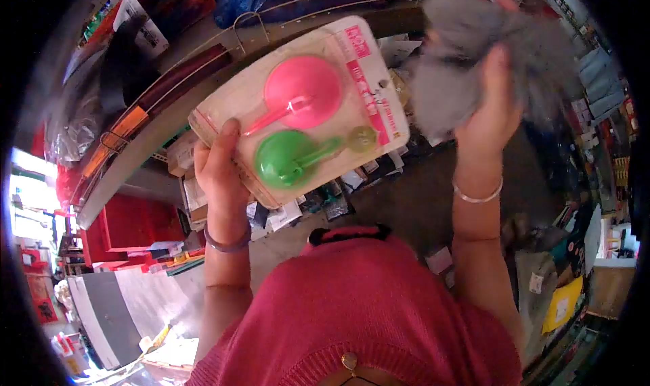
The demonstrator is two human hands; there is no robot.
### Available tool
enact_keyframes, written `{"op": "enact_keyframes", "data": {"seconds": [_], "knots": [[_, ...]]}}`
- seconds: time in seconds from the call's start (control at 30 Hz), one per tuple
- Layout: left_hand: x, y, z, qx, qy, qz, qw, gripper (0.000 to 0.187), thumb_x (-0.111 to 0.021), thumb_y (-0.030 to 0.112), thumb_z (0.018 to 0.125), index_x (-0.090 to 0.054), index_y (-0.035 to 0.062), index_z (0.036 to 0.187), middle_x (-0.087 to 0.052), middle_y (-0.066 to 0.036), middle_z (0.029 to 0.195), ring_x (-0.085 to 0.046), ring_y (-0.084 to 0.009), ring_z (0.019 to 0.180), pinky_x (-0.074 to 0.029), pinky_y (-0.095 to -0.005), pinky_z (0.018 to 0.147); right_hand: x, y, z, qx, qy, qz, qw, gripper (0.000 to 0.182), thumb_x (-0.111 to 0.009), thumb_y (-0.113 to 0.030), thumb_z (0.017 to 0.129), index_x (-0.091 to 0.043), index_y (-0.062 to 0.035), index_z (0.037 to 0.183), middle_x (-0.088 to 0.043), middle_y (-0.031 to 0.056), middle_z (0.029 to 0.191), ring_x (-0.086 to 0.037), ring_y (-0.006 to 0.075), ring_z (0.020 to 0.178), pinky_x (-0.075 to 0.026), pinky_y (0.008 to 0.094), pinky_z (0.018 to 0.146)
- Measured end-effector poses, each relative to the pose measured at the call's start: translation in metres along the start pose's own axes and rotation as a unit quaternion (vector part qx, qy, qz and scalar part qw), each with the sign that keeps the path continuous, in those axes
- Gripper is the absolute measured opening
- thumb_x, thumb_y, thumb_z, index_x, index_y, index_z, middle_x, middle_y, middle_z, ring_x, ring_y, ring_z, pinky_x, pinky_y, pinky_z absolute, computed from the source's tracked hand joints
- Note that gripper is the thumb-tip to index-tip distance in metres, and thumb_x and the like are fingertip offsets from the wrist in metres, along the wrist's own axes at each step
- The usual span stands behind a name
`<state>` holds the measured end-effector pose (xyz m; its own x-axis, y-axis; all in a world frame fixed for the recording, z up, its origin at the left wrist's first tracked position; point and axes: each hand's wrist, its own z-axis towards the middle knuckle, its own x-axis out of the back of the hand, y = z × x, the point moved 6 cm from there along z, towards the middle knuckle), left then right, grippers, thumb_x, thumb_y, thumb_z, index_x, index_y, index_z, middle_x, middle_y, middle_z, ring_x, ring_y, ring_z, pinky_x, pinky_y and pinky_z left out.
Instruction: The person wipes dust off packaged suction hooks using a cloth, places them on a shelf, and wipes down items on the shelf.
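My left hand grips the lower left edge of a blister pack, thumb on the front and fingers behind. The pack is tilted, its white card printed in pink. Under its clear plastic lie a round pink piece with a handle and a smaller round green piece with a handle. A small yellow-green disc sits beside the green handle. My right hand is closed on a grey cloth, held up to the right of the pack. Motion blurs the cloth and part of that hand.
A curved shelf edge with a wire rail runs across the top and left, with packaged goods behind it. Red boxes stand at the left. Below the pack, more packets line a lower shelf. A yellow packet is at the right.
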<state>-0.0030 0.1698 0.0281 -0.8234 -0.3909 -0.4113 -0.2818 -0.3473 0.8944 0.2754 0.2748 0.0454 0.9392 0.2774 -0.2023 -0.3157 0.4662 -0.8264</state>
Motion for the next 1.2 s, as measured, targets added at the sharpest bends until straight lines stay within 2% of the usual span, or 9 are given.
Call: {"op": "enact_keyframes", "data": {"seconds": [0.07,0.1,0.2,0.67,0.77,0.87,0.97,1.07,1.2], "knots": [[-0.016,0.013,-0.005,-0.033,-0.047,-0.032,0.998,0.031,-0.053,0.012,0.082,-0.048,-0.0048,0.108,-0.058,-0.014,0.095,-0.06,-0.0204,0.082,-0.05,-0.0306,0.073,-0.048,-0.003,-0.013,0.148,-0.19,-0.258,0.936,0.047,-0.056,-0.021,0.077,-0.048,-0.0056,0.121,-0.049,0.0092,0.118,-0.046,0.0255,0.109,-0.033,0.0377,0.096],[-0.025,0.018,-0.007,-0.05,-0.073,-0.049,0.995,0.031,-0.053,0.012,0.082,-0.049,-0.0049,0.107,-0.058,-0.013,0.095,-0.06,-0.0203,0.08,-0.05,-0.0305,0.072,-0.09,-0.062,-0.016,0.337,-0.163,-0.481,0.793,0.05,-0.058,-0.02,0.073,-0.049,-0.0042,0.119,-0.053,0.0092,0.112,-0.048,0.0274,0.105,-0.032,0.039,0.095],[-0.024,0.007,-0.003,-0.028,-0.025,-0.027,0.999,0.03,-0.052,0.014,0.083,-0.05,-0.0057,0.105,-0.059,-0.013,0.094,-0.06,-0.0189,0.078,-0.051,-0.03,0.07,-0.08,-0.04,-0.026,0.283,-0.169,-0.414,0.848,0.067,-0.061,-0.032,0.065,-0.044,-0.0079,0.125,-0.044,0.0107,0.122,-0.041,0.0302,0.113,-0.028,0.0468,0.096],[-0.026,-0.007,0.0,0.014,-0.017,0.027,0.999,0.031,-0.052,0.015,0.083,-0.05,-0.0057,0.105,-0.059,-0.012,0.094,-0.06,-0.0195,0.08,-0.049,-0.0296,0.07,-0.088,-0.041,-0.043,0.282,-0.333,-0.409,0.801,0.045,-0.056,-0.002,0.057,-0.06,-0.0099,0.101,-0.059,0.006,0.092,-0.052,0.0255,0.091,-0.036,0.0381,0.084],[-0.023,-0.01,0.002,0.011,-0.023,0.007,1.0,0.03,-0.05,0.014,0.083,-0.05,-0.0052,0.106,-0.059,-0.013,0.094,-0.06,-0.0199,0.082,-0.049,-0.0296,0.071,-0.08,-0.041,-0.035,0.281,-0.293,-0.401,0.821,0.049,-0.051,0.005,0.055,-0.06,-0.0115,0.099,-0.059,0.0057,0.089,-0.053,0.0248,0.088,-0.036,0.0379,0.084],[-0.013,-0.005,0.006,0.015,0.042,-0.014,0.999,0.028,-0.048,0.011,0.083,-0.05,-0.0051,0.105,-0.058,-0.013,0.095,-0.06,-0.0201,0.082,-0.05,-0.0301,0.071,-0.056,-0.035,-0.024,0.286,-0.274,-0.518,0.758,0.042,-0.055,-0.001,0.059,-0.056,-0.0127,0.099,-0.058,0.0054,0.093,-0.053,0.0238,0.089,-0.038,0.0382,0.081],[0.004,0.005,0.012,-0.047,0.095,-0.026,0.994,0.024,-0.052,0.011,0.082,-0.052,-0.0042,0.101,-0.06,-0.012,0.088,-0.061,-0.0182,0.075,-0.052,-0.0302,0.065,-0.02,-0.029,-0.016,0.18,-0.187,-0.533,0.805,0.041,-0.06,-0.007,0.061,-0.055,-0.0108,0.102,-0.057,0.0094,0.094,-0.053,0.0276,0.09,-0.039,0.0382,0.081],[0.0,0.009,0.013,-0.064,0.073,-0.062,0.993,0.028,-0.048,0.012,0.083,-0.05,-0.0059,0.105,-0.058,-0.014,0.096,-0.06,-0.0208,0.083,-0.05,-0.0313,0.072,-0.009,-0.053,-0.033,0.168,0.116,-0.275,0.94,0.049,-0.066,-0.014,0.061,-0.052,-0.0059,0.108,-0.056,0.0129,0.098,-0.052,0.0315,0.091,-0.039,0.0392,0.083],[-0.016,0.013,0.0,-0.106,0.093,-0.085,0.986,0.03,-0.045,0.014,0.085,-0.05,-0.007,0.106,-0.057,-0.015,0.1,-0.059,-0.0229,0.087,-0.049,-0.0327,0.077,-0.08,-0.041,-0.042,0.263,-0.036,-0.381,0.886,0.059,-0.06,-0.016,0.069,-0.042,0.0008,0.122,-0.046,0.0171,0.119,-0.042,0.0332,0.111,-0.032,0.0451,0.095]]}}
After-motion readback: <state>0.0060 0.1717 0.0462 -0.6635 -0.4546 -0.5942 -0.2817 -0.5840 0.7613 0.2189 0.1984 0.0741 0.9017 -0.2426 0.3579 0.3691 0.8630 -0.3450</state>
